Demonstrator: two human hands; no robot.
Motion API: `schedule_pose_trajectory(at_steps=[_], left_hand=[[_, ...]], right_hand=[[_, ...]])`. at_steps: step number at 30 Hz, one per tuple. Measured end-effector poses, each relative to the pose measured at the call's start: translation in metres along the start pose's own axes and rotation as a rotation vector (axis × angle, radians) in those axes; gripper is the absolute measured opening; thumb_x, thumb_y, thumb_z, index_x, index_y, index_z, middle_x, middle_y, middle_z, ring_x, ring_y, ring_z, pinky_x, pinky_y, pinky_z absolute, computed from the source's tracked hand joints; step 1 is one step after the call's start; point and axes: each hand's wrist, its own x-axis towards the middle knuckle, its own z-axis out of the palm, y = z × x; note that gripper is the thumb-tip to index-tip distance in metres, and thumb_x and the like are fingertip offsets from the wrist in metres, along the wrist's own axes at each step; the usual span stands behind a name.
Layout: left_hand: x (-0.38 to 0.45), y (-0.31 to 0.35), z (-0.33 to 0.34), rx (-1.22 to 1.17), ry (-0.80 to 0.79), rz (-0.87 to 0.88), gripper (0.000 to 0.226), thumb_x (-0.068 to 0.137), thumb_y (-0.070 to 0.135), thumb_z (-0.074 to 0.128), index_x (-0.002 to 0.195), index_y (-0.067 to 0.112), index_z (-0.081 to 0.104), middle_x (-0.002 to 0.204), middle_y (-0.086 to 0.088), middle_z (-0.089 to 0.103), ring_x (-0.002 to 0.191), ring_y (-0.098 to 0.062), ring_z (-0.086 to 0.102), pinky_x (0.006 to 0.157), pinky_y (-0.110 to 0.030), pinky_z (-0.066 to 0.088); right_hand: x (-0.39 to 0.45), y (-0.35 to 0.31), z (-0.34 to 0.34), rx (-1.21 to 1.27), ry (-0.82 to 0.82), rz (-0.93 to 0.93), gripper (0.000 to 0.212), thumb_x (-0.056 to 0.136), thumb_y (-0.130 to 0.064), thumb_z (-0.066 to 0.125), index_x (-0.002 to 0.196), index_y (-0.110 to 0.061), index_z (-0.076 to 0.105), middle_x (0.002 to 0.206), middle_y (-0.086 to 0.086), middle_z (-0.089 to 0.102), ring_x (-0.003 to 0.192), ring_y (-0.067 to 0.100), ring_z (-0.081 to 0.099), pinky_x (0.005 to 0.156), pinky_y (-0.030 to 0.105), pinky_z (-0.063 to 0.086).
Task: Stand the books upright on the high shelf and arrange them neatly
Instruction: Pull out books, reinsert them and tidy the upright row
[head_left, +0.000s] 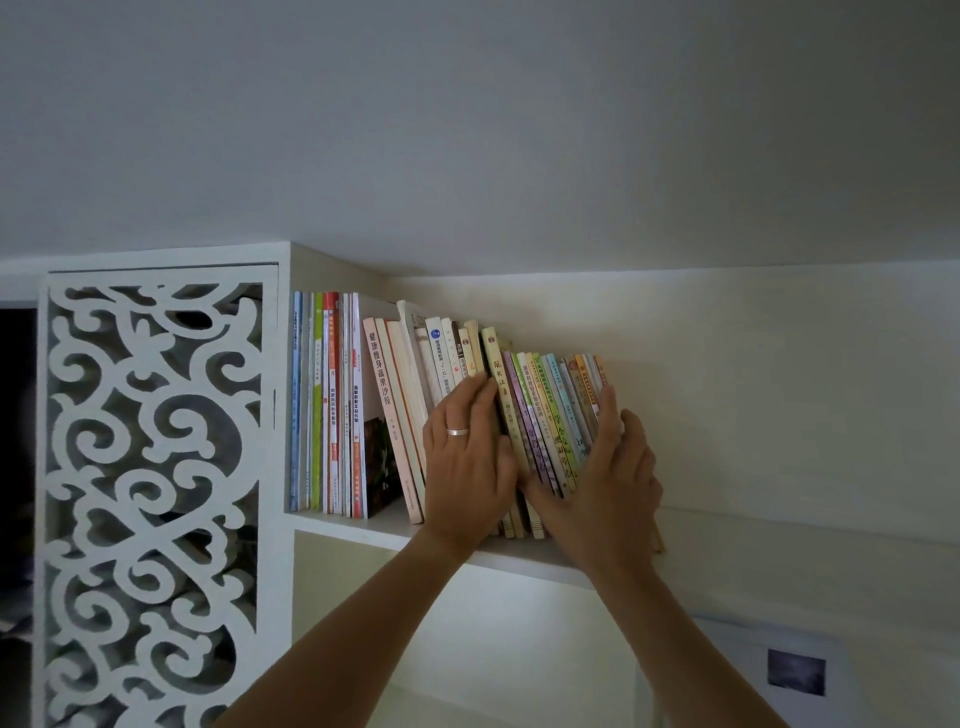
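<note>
A row of books stands on the high white shelf (363, 527). The tall thin books (327, 405) at the left end are upright. The middle cream books (402, 395) lean leftward. A bundle of slim colourful books (550, 410) on the right leans the same way. My left hand (467, 457), wearing a ring, lies with straight fingers against the spines at the gap between middle and right groups. My right hand (608, 483) presses flat on the right end of the colourful bundle, fingers straight; its thumb reaches under the spines toward my left hand.
A white fretwork cabinet door (150, 493) stands left of the shelf bay. The ceiling (519, 130) sits close above the books. Bare wall (779, 405) extends right of the row. A small dark picture (796, 670) hangs lower right.
</note>
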Motion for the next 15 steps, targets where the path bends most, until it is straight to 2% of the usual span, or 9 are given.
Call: schedule_pose_trajectory(at_steps=[3, 6, 8, 10, 15], left_hand=[[0.004, -0.003, -0.002, 0.040, -0.015, 0.019, 0.049, 0.096, 0.024, 0.054, 0.142, 0.008, 0.054, 0.148, -0.010, 0.048, 0.135, -0.024, 0.044, 0.116, -0.035, 0.031], [0.022, -0.005, -0.005, 0.110, 0.008, 0.041, 0.032, 0.092, 0.021, 0.065, 0.123, 0.012, 0.062, 0.132, -0.008, 0.055, 0.121, -0.023, 0.048, 0.103, -0.037, 0.041], [0.039, -0.003, -0.010, 0.149, 0.011, 0.037, 0.020, 0.095, 0.023, 0.062, 0.113, 0.016, 0.063, 0.131, -0.007, 0.054, 0.122, -0.024, 0.046, 0.100, -0.042, 0.042], [0.051, -0.003, -0.013, 0.186, -0.008, 0.018, 0.015, 0.096, 0.026, 0.063, 0.110, 0.019, 0.064, 0.139, -0.009, 0.049, 0.132, -0.027, 0.040, 0.106, -0.044, 0.037], [0.058, -0.004, -0.018, 0.204, -0.092, 0.053, 0.023, 0.092, 0.025, 0.067, 0.115, 0.024, 0.067, 0.148, -0.011, 0.041, 0.141, -0.031, 0.029, 0.111, -0.051, 0.035]], right_hand=[[-0.002, -0.006, 0.001, -0.062, 0.045, -0.033, 0.121, 0.077, -0.085, 0.053, 0.165, -0.015, 0.009, 0.163, 0.022, 0.024, 0.146, 0.042, 0.033, 0.110, 0.065, 0.038], [-0.003, -0.012, 0.001, -0.086, 0.055, -0.037, 0.113, 0.079, -0.082, 0.046, 0.164, -0.014, 0.014, 0.165, 0.023, 0.019, 0.150, 0.042, 0.028, 0.115, 0.069, 0.029], [0.000, -0.020, 0.002, -0.098, 0.054, -0.032, 0.112, 0.077, -0.076, 0.048, 0.164, -0.015, 0.015, 0.166, 0.024, 0.016, 0.152, 0.044, 0.023, 0.116, 0.070, 0.026], [0.004, -0.029, 0.005, -0.112, 0.049, -0.001, 0.111, 0.076, -0.075, 0.052, 0.165, -0.020, 0.014, 0.167, 0.025, 0.013, 0.151, 0.045, 0.022, 0.114, 0.068, 0.029], [0.012, -0.026, 0.013, -0.141, 0.100, 0.062, 0.125, 0.070, -0.075, 0.073, 0.165, -0.025, 0.010, 0.166, 0.028, 0.015, 0.144, 0.046, 0.032, 0.104, 0.062, 0.037]])
